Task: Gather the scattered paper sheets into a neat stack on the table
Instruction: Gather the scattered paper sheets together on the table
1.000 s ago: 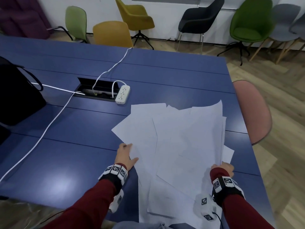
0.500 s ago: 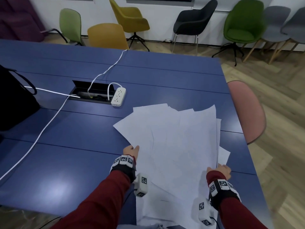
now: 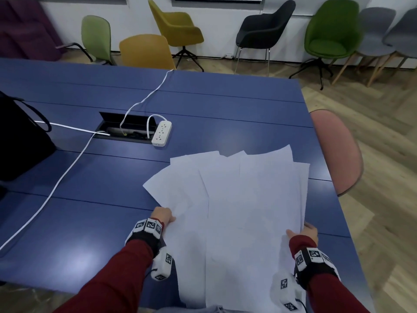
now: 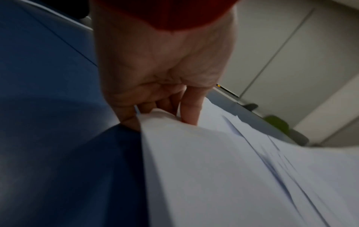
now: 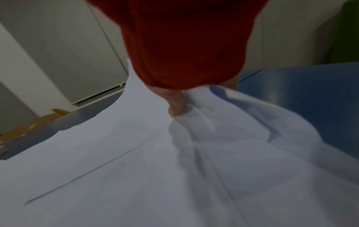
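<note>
Several white paper sheets [image 3: 243, 211] lie fanned and overlapping on the blue table [image 3: 90, 233], with their near ends hanging over the front edge. My left hand [image 3: 168, 216] holds the left edge of the fan. In the left wrist view its fingers [image 4: 189, 107] curl round the lifted edge of the paper [image 4: 233, 169]. My right hand [image 3: 300, 231] holds the right edge. In the right wrist view its thumb [image 5: 175, 107] presses on top of the buckled sheets [image 5: 136, 169], and the other fingers are hidden beneath them.
A white power strip [image 3: 161, 133] lies beside an open cable box [image 3: 126, 129], with white cords [image 3: 67, 170] running left across the table. A black bag [image 3: 20, 141] stands at the left. A pink chair [image 3: 336, 152] sits at the table's right edge. Other chairs line the far wall.
Both hands have moved inward and drawn the sheets together. The fan is narrower, and the small sheet that stuck out at the right is now tucked in.
</note>
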